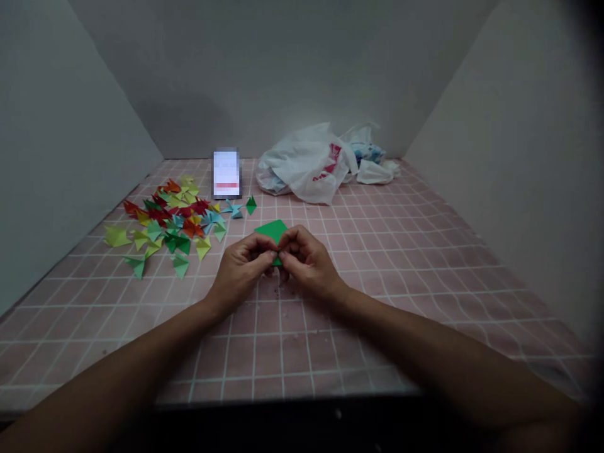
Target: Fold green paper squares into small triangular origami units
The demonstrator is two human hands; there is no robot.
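A green sheet of origami paper (pixel 272 230) is held above the middle of the table, partly hidden behind my fingers. My left hand (pixel 246 259) pinches its near edge between thumb and fingertips. Right beside it, my right hand (pixel 306 257) grips the same paper in a like pinch, and the two thumbs nearly meet. How the paper is folded under the fingertips cannot be made out. To the left lies a spread pile of folded paper pieces (pixel 175 243) in red, orange, yellow, green and light blue. One small dark green folded piece (pixel 251 204) lies apart, beyond my left hand.
A phone (pixel 226 173) with a lit, blurred screen stands behind the pile. White plastic bags (pixel 306 165) with red print lie crumpled at the back, a blue-patterned bag (pixel 370 153) beside them. A pink checked cloth (pixel 401 270) covers the table, with pale walls on three sides.
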